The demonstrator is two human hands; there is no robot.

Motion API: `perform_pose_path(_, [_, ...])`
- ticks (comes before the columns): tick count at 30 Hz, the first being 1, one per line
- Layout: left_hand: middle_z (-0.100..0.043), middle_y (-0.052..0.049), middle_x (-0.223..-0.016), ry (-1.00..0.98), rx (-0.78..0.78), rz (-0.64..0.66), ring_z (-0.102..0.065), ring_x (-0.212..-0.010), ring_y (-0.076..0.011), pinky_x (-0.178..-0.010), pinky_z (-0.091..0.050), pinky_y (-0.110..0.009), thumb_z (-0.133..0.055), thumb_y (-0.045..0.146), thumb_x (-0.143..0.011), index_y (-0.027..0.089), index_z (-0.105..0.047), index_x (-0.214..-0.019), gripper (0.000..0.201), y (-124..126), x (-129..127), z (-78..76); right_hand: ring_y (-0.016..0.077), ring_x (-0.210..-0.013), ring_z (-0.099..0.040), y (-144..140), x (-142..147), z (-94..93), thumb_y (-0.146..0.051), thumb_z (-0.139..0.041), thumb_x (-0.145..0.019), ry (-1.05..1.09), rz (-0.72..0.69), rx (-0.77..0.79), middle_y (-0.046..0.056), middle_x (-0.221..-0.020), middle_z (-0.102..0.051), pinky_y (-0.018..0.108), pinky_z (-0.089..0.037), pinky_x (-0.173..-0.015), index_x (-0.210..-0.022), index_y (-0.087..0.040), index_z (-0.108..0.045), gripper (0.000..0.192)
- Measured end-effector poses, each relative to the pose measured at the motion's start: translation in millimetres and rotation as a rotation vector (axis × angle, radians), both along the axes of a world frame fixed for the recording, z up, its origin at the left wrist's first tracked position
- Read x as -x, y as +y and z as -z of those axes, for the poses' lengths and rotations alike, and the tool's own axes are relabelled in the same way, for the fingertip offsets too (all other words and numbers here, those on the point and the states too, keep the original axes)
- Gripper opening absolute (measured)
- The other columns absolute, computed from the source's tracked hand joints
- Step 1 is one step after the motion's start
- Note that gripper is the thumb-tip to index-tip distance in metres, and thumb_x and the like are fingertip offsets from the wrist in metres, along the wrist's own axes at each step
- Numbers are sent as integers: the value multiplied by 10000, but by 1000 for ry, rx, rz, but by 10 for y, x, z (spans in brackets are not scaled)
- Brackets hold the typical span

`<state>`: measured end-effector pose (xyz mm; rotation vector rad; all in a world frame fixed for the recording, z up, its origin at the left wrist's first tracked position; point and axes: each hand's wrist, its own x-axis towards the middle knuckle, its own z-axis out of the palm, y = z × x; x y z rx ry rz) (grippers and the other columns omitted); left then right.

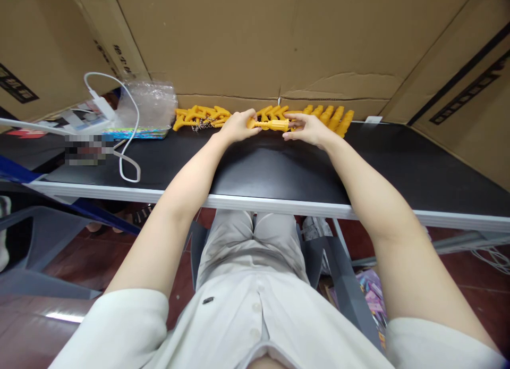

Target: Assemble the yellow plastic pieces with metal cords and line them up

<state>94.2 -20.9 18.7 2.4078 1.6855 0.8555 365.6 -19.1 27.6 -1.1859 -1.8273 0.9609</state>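
My left hand point(239, 126) is closed around one end of an orange-yellow plastic part point(279, 125), held level above the table. Its ribbed, thicker end points toward my right hand point(308, 130), whose thumb and fingers are bent about that end. My right palm and the exact contact of its fingertips are hidden. Behind my hands lie more branching yellow pieces point(274, 112). A row of yellow ribbed pieces point(338, 119) lies just right of my right hand. Dark, curly metal springs point(203, 125) rest beside a heap of yellow branching pieces point(201, 114) at my left.
Cardboard panels point(247, 39) wall in the back and sides of the black table point(279, 172). A white cable point(137, 114) loops at the left, by a clear plastic bag point(149, 103) and a colourful packet point(139, 133). The table's pale front edge point(279, 204) crosses before my lap.
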Motion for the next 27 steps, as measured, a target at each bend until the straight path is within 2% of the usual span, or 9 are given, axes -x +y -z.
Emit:
perform_pose_path(5, [-733,-54,-1007,-14,-4,11,-697,-1119,-323,-1038,-533,-424,-749,361,-890,266,-705,-1191,319,13,7,10,207,-860,-824,44,0,19,-117,-956,-807,17,-2,4,96,-1150,-807,446,-713,-977,-1376,-160,-747,607])
perform_pose_path(10, [-737,-64,-1017,14,-9,-13,-707,-1084,-318,-1010,-540,-421,-736,364,-899,249,-698,-1183,309,-8,-3,-7,185,-803,-816,-3,22,-8,-149,-933,-852,15,1,11,79,-1086,-819,392,-713,-927,-1331,-164,-760,509])
perform_pose_path(20, [-735,-58,-1020,-16,-4,2,-700,-1120,-320,-1030,-539,-421,-753,351,-886,263,-697,-1185,316,33,7,24,211,-840,-828,-23,31,-10,-271,-983,-842,8,-3,28,135,-1125,-821,333,-696,-853,-1361,-116,-741,593])
perform_pose_path(27, [-736,-56,-1022,-4,5,-4,-702,-1101,-315,-1024,-532,-417,-751,337,-892,260,-702,-1209,329,-4,-2,-1,179,-809,-818,-3,22,10,-250,-946,-886,36,-7,43,108,-1117,-833,316,-702,-816,-1309,-157,-736,481])
